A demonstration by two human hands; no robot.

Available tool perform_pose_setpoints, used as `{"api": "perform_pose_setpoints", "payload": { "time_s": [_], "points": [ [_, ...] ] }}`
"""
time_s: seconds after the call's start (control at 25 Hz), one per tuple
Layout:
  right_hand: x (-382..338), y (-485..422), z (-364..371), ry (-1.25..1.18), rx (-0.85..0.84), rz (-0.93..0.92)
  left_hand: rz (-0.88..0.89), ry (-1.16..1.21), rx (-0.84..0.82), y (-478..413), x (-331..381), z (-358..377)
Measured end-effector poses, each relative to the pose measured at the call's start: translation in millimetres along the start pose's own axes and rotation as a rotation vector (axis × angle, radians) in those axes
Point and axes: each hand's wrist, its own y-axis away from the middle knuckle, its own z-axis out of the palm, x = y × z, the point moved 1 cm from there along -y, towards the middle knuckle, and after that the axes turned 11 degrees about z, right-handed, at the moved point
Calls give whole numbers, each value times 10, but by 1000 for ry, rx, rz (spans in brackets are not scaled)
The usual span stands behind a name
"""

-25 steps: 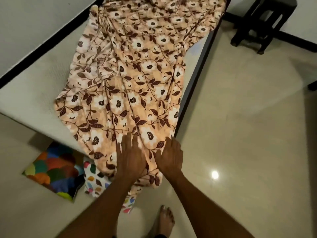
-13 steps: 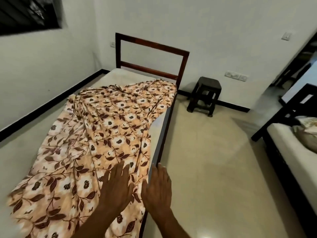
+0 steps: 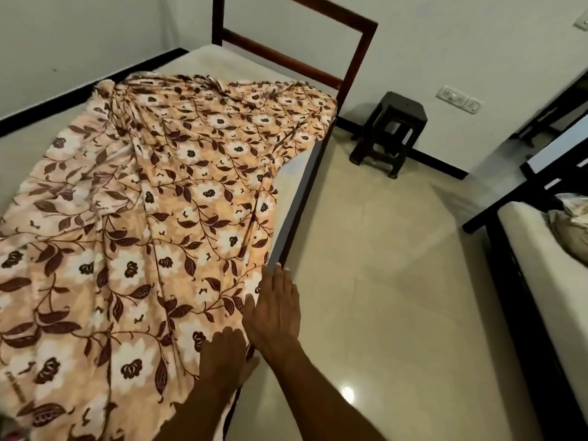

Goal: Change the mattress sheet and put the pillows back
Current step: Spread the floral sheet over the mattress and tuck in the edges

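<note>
A peach sheet (image 3: 152, 224) with white flowers and brown leaves lies rumpled over a bare cream mattress (image 3: 31, 135), covering its middle and right side. My left hand (image 3: 224, 354) rests palm-down on the sheet near the mattress's right edge, fingers curled over the cloth. My right hand (image 3: 275, 308) lies flat with fingers together at that same edge, just ahead of the left hand, touching the sheet's hem. No pillow shows in this view.
A dark wooden headboard (image 3: 296, 62) stands at the far end of the bed. A small black stool (image 3: 389, 132) sits by the wall on the tiled floor (image 3: 381, 265). A second bed (image 3: 541, 268) with a bundle on it runs along the right.
The view lifted from the bed's foot toward the headboard; the colourful pillows on the floor left the frame. Both hands slid along the sheet's right edge, the right one now ahead.
</note>
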Motion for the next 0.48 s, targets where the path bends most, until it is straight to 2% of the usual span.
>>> {"api": "perform_pose_setpoints", "payload": {
  "time_s": [0.08,0.2,0.36,0.48],
  "points": [
    [90,-91,111,28,-12,4,-38,23,24,-170,-201,334],
    [84,-169,165,41,-15,0,-35,-6,61,-186,-254,218],
    [65,-213,116,40,-65,34,70,107,-111,-130,-102,-57],
    [54,-242,31,80,-93,38,141,139,-364,-81,-11,-244]
  ]
}}
